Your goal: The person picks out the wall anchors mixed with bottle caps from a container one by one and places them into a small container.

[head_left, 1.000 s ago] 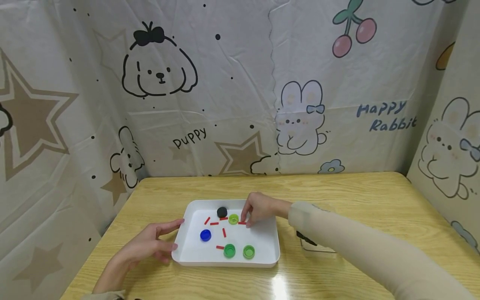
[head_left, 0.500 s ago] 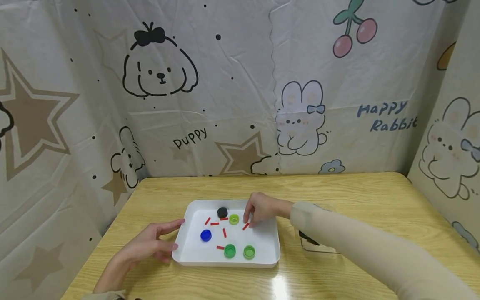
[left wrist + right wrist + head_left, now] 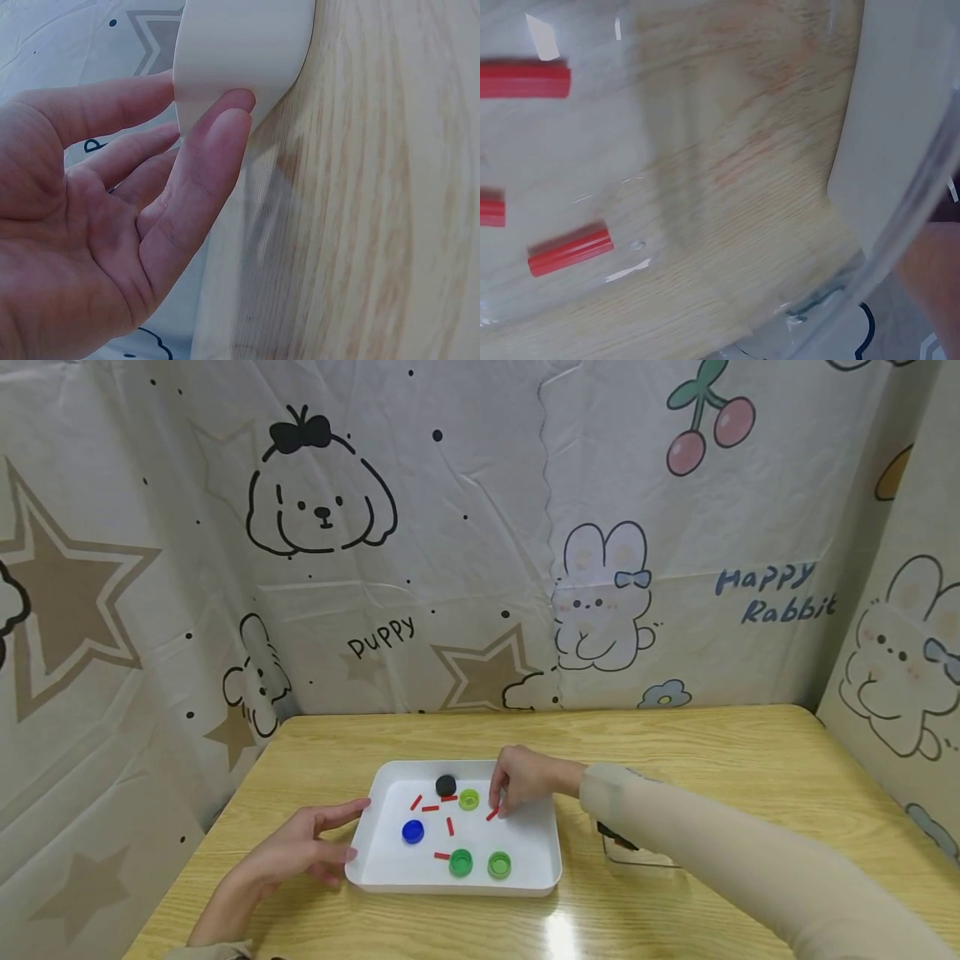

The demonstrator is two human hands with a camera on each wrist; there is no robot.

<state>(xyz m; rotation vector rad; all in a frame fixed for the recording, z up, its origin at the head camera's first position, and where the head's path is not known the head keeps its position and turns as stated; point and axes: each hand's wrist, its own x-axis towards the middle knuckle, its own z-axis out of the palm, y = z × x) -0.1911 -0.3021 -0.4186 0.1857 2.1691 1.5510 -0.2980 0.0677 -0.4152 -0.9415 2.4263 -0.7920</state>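
A shallow white tray (image 3: 525, 872) lies on the table. My right hand (image 3: 521, 779) is over its right part, thumb and fingertips pinching a small red stick (image 3: 492, 815). Several other red sticks (image 3: 450, 827) are scattered in the tray, among a black round cap (image 3: 446, 786), a blue cap (image 3: 412, 832), a yellow-green cap (image 3: 468, 799), a green cap (image 3: 461, 862) and a light green cap (image 3: 498, 864). At the tray's left side, my left hand (image 3: 288, 843) touches the wall with its fingertips. The left wrist view shows the thumb (image 3: 202, 180) near the tray corner (image 3: 240, 52).
Right of the tray stands a clear container (image 3: 637, 857), partly hidden under my right sleeve (image 3: 697, 835). Red sticks (image 3: 570, 252) lie in clear plastic in the right wrist view. A printed cloth (image 3: 465, 552) hangs behind the wooden table (image 3: 720, 743).
The red stick at my right fingertips has turned from level to slanted and shifted slightly right and nearer. My right hand has moved a little right; my left hand stays put.
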